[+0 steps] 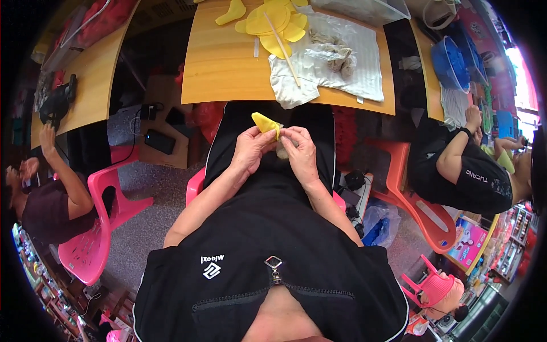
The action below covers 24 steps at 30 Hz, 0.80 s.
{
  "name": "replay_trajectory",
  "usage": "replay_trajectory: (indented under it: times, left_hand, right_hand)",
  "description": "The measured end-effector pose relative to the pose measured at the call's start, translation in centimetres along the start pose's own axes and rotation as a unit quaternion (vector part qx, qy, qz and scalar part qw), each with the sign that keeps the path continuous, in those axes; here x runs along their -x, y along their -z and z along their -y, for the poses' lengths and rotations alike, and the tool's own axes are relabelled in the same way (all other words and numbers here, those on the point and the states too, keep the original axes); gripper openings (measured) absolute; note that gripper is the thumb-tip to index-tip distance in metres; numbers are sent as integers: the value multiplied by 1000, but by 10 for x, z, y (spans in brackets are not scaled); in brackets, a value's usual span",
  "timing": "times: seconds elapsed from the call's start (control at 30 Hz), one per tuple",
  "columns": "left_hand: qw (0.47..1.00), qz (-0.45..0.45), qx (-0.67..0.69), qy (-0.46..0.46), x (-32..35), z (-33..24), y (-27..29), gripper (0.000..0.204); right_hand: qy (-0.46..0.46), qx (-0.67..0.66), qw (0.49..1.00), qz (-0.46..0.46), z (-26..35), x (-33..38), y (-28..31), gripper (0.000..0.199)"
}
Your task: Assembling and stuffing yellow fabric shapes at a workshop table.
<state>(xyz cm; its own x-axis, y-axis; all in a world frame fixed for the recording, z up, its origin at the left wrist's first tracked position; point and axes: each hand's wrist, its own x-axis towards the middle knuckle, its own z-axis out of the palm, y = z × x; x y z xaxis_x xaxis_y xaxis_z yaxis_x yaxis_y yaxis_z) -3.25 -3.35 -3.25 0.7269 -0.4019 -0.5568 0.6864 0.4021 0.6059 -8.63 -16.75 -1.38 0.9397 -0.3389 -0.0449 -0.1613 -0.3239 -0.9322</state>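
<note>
Above my lap, my left hand (250, 149) pinches a small yellow fabric piece (264, 121), its pointed end sticking up past the fingers. The fingers of my right hand (301, 153) close on the piece's right edge, where it looks folded or gathered. Something beige and fuzzy (282, 151) shows just below the fingers; I cannot make out what it is. On the table ahead lie several flat yellow fabric pieces (272, 21) with a thin wooden stick (282, 45) across them. The stick's near end rests on a white cloth (359, 62).
A clear plastic bag (336, 54) with brownish contents lies on the cloth, and a clear bin (364, 8) stands behind it. The wooden table's front edge (228, 100) is just beyond my hands. People work at left (54, 199) and right (467, 171), beside pink and orange chairs.
</note>
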Motion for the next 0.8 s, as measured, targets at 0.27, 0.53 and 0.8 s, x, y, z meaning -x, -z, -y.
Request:
replay_trajectory:
  times: [0.27, 0.53, 0.8]
  left_hand:
    - [993, 58, -94, 36, -1, -9, 8, 26]
    - [989, 14, -116, 87, -5, -23, 12, 24]
    - [947, 102, -273, 135, -15, -50, 19, 28]
  right_hand:
    - [-106, -176, 976, 65, -11, -8, -7, 17]
    - [-178, -286, 939, 69, -6, -5, -4, 26]
    - [-153, -16, 979, 137, 1, -8, 6, 23]
